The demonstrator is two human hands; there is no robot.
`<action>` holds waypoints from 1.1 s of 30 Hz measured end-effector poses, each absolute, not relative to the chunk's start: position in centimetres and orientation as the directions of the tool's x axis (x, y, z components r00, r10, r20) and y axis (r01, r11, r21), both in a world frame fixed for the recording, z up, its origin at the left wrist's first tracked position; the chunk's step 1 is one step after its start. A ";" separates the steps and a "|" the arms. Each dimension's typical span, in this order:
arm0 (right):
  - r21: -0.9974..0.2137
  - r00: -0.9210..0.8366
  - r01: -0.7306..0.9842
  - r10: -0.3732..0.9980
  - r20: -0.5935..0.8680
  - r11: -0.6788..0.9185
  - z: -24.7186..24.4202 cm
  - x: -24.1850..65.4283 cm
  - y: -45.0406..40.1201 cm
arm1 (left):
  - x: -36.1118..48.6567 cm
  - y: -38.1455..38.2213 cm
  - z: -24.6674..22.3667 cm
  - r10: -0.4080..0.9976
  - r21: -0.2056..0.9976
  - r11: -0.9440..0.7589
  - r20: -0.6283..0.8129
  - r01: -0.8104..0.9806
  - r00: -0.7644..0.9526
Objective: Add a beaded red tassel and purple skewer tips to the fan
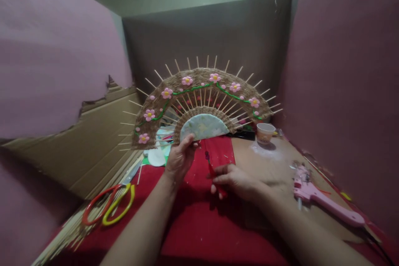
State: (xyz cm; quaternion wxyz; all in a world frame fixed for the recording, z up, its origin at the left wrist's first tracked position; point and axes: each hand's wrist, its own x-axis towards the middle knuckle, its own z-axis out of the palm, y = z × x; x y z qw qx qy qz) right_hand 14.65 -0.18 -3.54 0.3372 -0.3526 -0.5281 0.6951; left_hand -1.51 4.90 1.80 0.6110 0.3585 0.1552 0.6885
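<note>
My left hand (181,160) is closed on the lower edge of a half-round fan (204,126), thumb on its pale blue centre. Thin sticks radiate from that centre through a wide band of brown woven twine (177,83). Pink flowers (215,77) with yellow middles and a twisted green vine run along the band. To the right and below, my right hand (230,178) grips a slim red-handled tool (213,170) with a dark tip pointing up, apart from the fan. What kind of tool it is I cannot make out.
Scissors (109,205) with red and yellow handles lie at left on a bundle of thin sticks (67,235). A small plastic cup (265,133) and a pink glue gun (324,205) rest on cardboard (264,166) at right. Red cloth (199,232) covers the front.
</note>
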 end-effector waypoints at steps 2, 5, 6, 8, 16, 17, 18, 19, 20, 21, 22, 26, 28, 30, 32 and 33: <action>-0.980 -0.553 -0.053 0.823 -0.132 -0.193 -3.6 14.7 -0.3 | -1.6 4.9 1.9 0.950 0.647 -0.227 0.312 -0.728 -0.019; -0.983 -0.655 0.048 0.738 -0.163 -0.174 -3.4 14.8 -0.6 | -1.8 5.0 2.1 0.941 0.647 -0.264 0.334 -0.715 -0.045; -0.981 -0.706 0.093 0.683 -0.185 -0.170 -3.3 14.9 -0.8 | -1.9 5.0 2.1 0.939 0.650 -0.274 0.342 -0.708 -0.050; -0.971 -0.811 0.178 0.535 -0.237 -0.161 -3.2 14.9 -1.1 | -2.0 5.1 2.1 0.934 0.656 -0.294 0.353 -0.695 -0.061; -0.978 -0.897 0.197 0.389 -0.208 -0.069 -3.1 15.0 -1.3 | -2.2 5.3 2.3 0.926 0.657 -0.321 0.368 -0.683 -0.082; -0.980 -0.892 0.192 0.405 -0.199 -0.057 -3.2 15.0 -1.2 | -2.2 5.3 2.2 0.927 0.659 -0.319 0.367 -0.681 -0.078; -0.980 -0.889 0.190 0.416 -0.194 -0.052 -3.2 15.0 -1.1 | -2.2 5.3 2.2 0.926 0.661 -0.319 0.369 -0.679 -0.077; -0.980 -0.887 0.190 0.419 -0.195 -0.053 -3.3 15.0 -1.1 | -2.2 5.3 2.2 0.925 0.661 -0.322 0.372 -0.677 -0.077; -0.980 -0.885 0.193 0.422 -0.199 -0.058 -3.4 14.9 -1.0 | -2.2 5.3 2.2 0.922 0.661 -0.328 0.379 -0.675 -0.077; -0.979 -0.881 0.195 0.426 -0.205 -0.066 -3.5 14.9 -1.0 | -2.2 5.2 2.2 0.919 0.660 -0.334 0.387 -0.673 -0.077; -0.977 -0.877 0.199 0.431 -0.212 -0.077 -3.5 14.9 -1.0 | -2.2 5.2 2.2 0.915 0.659 -0.340 0.396 -0.671 -0.075; -0.972 -0.854 0.207 0.465 -0.235 -0.111 -3.3 14.8 -1.2 | -2.3 4.6 2.7 0.902 0.663 -0.357 0.427 -0.658 -0.059; -0.969 -0.829 0.221 0.501 -0.247 -0.111 -3.0 14.8 -1.4 | -2.3 4.2 2.9 0.901 0.670 -0.358 0.432 -0.650 -0.051; -0.968 -0.806 0.237 0.539 -0.243 -0.082 -2.6 14.8 -1.6 | -2.3 4.0 3.1 0.899 0.673 -0.361 0.436 -0.646 -0.047; -0.971 -0.799 0.236 0.563 -0.210 -0.027 -2.3 14.8 -1.7 | -2.3 3.8 3.2 0.895 0.670 -0.368 0.443 -0.645 -0.050; -0.974 -0.801 0.226 0.568 -0.187 -0.002 -2.3 14.8 -1.7 | -2.3 3.7 3.2 0.894 0.668 -0.370 0.446 -0.646 -0.051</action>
